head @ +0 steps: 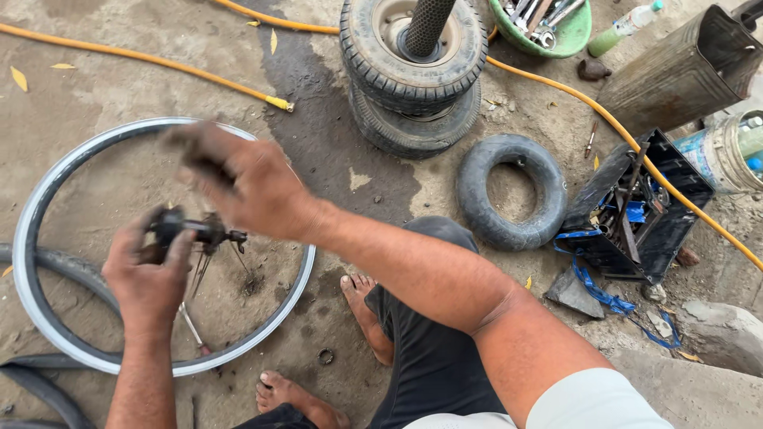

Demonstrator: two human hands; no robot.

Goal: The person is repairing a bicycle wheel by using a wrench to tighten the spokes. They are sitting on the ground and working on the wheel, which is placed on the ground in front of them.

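Head view: stained concrete yard floor (pixel 334 159); left hand (pixel 147 278) grips a wheel hub (pixel 195 232), blurred right hand (pixel 242 187) above, grip unclear

Ground (pixel 334 151): bare packed dirt and concrete, dark damp patch at centre. Lying on it: bicycle rim (pixel 32 230), two stacked small tyres (pixel 413 71), inner tube (pixel 513 191), yellow hose (pixel 143 59), black open toolbox (pixel 636 206), green basin of tools (pixel 568 36), metal canister (pixel 683 71), scattered yellow leaves (pixel 17 78).
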